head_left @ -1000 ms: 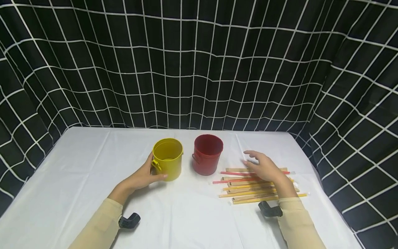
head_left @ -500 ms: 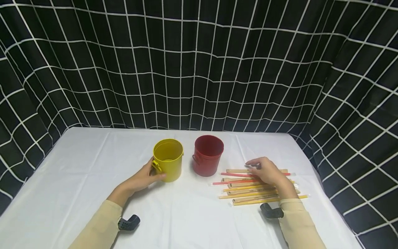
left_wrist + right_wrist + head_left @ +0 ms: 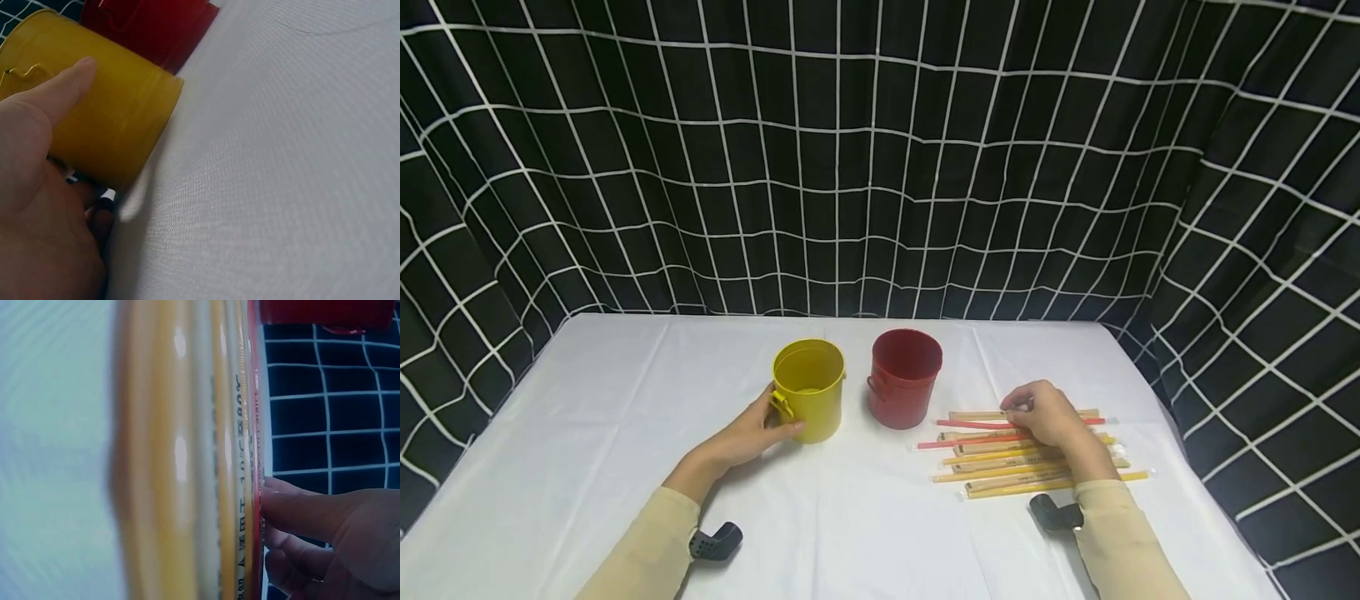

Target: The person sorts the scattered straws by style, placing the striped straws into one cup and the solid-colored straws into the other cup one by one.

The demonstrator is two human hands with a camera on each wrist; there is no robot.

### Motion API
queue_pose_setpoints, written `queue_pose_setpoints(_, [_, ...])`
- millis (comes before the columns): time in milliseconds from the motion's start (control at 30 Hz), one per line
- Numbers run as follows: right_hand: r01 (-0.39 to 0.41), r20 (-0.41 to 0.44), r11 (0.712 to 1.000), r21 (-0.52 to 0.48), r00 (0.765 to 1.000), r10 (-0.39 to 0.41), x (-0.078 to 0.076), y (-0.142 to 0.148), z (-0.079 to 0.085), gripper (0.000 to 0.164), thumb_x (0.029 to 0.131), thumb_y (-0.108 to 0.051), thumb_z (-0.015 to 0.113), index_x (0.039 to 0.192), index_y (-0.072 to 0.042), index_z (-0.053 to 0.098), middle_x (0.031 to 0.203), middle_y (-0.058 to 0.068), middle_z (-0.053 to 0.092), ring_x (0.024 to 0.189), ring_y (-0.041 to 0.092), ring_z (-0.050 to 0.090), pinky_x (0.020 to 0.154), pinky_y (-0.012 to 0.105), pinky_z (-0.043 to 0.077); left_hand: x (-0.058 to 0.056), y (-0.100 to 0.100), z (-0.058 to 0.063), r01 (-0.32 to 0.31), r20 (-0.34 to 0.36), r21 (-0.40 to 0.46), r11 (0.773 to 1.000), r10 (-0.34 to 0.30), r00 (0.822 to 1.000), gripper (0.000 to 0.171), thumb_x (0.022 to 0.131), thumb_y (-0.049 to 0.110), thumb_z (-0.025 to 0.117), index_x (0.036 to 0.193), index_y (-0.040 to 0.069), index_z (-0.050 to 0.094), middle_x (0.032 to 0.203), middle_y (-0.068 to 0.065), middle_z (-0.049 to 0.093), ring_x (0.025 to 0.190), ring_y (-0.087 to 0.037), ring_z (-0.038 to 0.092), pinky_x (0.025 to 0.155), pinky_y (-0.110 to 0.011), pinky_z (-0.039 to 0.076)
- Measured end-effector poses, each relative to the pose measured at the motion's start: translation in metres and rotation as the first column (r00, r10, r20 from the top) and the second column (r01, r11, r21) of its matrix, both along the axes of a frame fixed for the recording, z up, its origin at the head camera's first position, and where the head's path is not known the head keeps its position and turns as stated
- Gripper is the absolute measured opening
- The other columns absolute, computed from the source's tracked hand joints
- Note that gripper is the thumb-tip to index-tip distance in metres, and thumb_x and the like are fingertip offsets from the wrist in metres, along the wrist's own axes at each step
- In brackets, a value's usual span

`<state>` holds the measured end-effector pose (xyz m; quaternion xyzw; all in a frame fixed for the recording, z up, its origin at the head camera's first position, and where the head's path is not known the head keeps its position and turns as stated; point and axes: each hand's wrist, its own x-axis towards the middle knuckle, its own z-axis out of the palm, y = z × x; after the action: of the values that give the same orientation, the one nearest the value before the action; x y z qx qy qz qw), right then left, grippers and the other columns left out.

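In the head view my left hand grips a small yellow bucket, which stands upright on the table. Its thumb lies along the bucket's near side, with the other fingers mostly hidden behind it. Over on the right, my right hand reaches across a row of drinking straws and pinches one at the far edge with thumb and curled fingers; the fingertips partly hide which one. The row mixes red straws, yellow straws and brown paper-wrapped straws. Between the hands stands a red bucket, upright and untouched.
A white cloth covers the table. Behind it and along the sides hangs a black curtain with a white grid. The red bucket stands close to the yellow one, with the straws to its right.
My right hand has come down onto the far edge of the straws, and its fingers have curled together. My left hand keeps its hold on the yellow bucket.
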<state>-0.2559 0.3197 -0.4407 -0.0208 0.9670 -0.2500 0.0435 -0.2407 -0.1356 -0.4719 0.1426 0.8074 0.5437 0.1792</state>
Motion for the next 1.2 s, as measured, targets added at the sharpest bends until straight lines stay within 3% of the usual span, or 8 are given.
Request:
queue_pose_setpoints(233, [0.002,-0.026,1.0,0.029,1.0,-0.001,-0.002,-0.005,0.0,0.003,0.087,-0.009,0.072,0.09,-0.007,0.073,0.085,0.008,0.065,0.078,0.021,0.054,0.073,0.036,0.043,-0.001,-0.003,0.003,0.001,0.006,-0.008,1.0,-0.001,1.0,0.099,0.096,0.038,0.068,0.164,0.016,-0.001,0.172,-0.016,0.003,0.159,-0.038,0.002,0.127,-0.061,0.001])
queue_pose_setpoints(400, [-0.013,-0.074,0.998,0.057,0.997,0.017,-0.003,-0.008,0.003,0.003,0.087,-0.009,0.072,0.089,-0.009,0.071,0.092,0.009,0.073,0.08,0.021,0.059,0.082,0.047,0.046,-0.001,-0.004,0.004,-0.002,-0.001,-0.008,1.0,0.002,1.0,0.098,0.097,0.036,0.068,0.164,0.016,0.0,0.172,-0.016,0.003,0.159,-0.039,0.002,0.127,-0.061,0.001])
queue_pose_setpoints(600, [-0.002,-0.202,0.998,0.066,0.979,0.015,0.001,-0.006,0.012,0.005,0.088,-0.008,0.07,0.093,-0.008,0.072,0.084,0.008,0.071,0.071,0.019,0.054,0.084,0.05,0.04,0.002,-0.004,0.0,-0.012,0.022,-0.015,1.0,0.012,1.0,0.1,0.096,0.039,0.068,0.164,0.02,-0.003,0.172,-0.015,0.001,0.159,-0.038,0.001,0.126,-0.063,0.0])
queue_pose_setpoints(700, [0.035,-0.278,0.999,0.035,0.96,-0.024,0.006,-0.006,0.02,0.014,0.09,-0.005,0.068,0.104,-0.005,0.072,0.088,0.012,0.071,0.074,0.022,0.056,0.078,0.044,0.041,0.002,-0.004,-0.002,-0.008,0.023,-0.011,1.0,0.009,1.0,0.103,0.096,0.039,0.068,0.163,0.026,-0.009,0.172,-0.014,-0.003,0.159,-0.039,-0.003,0.125,-0.066,-0.001])
queue_pose_setpoints(833, [0.059,-0.402,0.997,-0.048,0.913,-0.073,0.014,-0.014,0.033,0.028,0.093,0.0,0.066,0.12,-0.004,0.07,0.1,0.016,0.072,0.08,0.022,0.057,0.067,0.026,0.042,0.001,-0.004,-0.005,0.01,0.009,-0.007,1.0,-0.01,1.0,0.102,0.096,0.035,0.068,0.164,0.021,-0.007,0.172,-0.015,-0.002,0.159,-0.039,-0.001,0.126,-0.064,0.0])
queue_pose_setpoints(1000, [-0.009,-0.589,0.976,-0.219,0.799,-0.125,0.024,-0.025,0.058,0.021,0.093,0.004,0.066,0.112,0.0,0.073,0.098,0.016,0.071,0.082,0.006,0.05,0.072,0.004,0.039,-0.002,-0.002,-0.006,0.032,-0.023,-0.012,0.999,-0.032,0.999,0.097,0.098,0.034,0.066,0.164,0.012,-0.001,0.172,-0.017,0.004,0.159,-0.037,0.001,0.128,-0.06,0.002])
queue_pose_setpoints(1067, [-0.064,-0.649,0.955,-0.289,0.746,-0.147,0.028,-0.028,0.069,0.018,0.092,0.006,0.066,0.107,0.001,0.074,0.095,0.007,0.072,0.083,-0.002,0.049,0.079,0.009,0.036,-0.003,-0.002,-0.005,0.031,-0.023,-0.011,0.999,-0.031,0.999,0.096,0.098,0.036,0.066,0.164,0.013,0.0,0.172,-0.016,0.004,0.159,-0.037,0.001,0.128,-0.06,0.001])
queue_pose_setpoints(1200, [-0.207,-0.73,0.892,-0.402,0.66,-0.176,0.034,-0.037,0.089,0.017,0.088,0.012,0.067,0.103,0.006,0.073,0.091,-0.021,0.067,0.084,-0.006,0.052,0.075,0.026,0.031,-0.004,-0.002,-0.004,0.016,-0.005,-0.015,1.0,-0.016,1.0,0.098,0.097,0.039,0.066,0.164,0.016,-0.001,0.172,-0.014,0.003,0.16,-0.035,0.0,0.128,-0.06,0.001])
